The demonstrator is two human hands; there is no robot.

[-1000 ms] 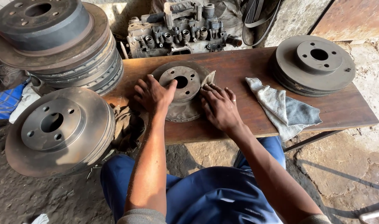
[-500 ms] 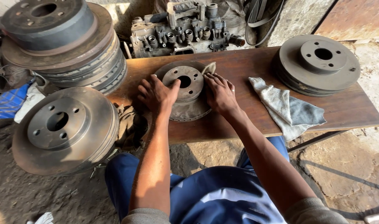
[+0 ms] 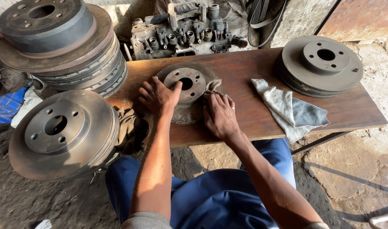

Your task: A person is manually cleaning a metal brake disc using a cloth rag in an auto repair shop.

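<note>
Both grips lay flat and unclenched on the rusty brake disc at the table's near edge: left hand on its hub, right hand pressing a small abrasive sheet against its rim, grey rag nearby

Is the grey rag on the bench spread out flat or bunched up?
Loosely folded, not flat: the grey rag lies crumpled in overlapping layers on the wooden bench, apart from both hands.

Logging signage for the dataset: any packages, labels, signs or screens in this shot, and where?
None visible: no package, label, sign or screen.
What is there: brake disc on the wooden bench under both hands, grey rag to its right, bare disc stacks at the sides.
</note>
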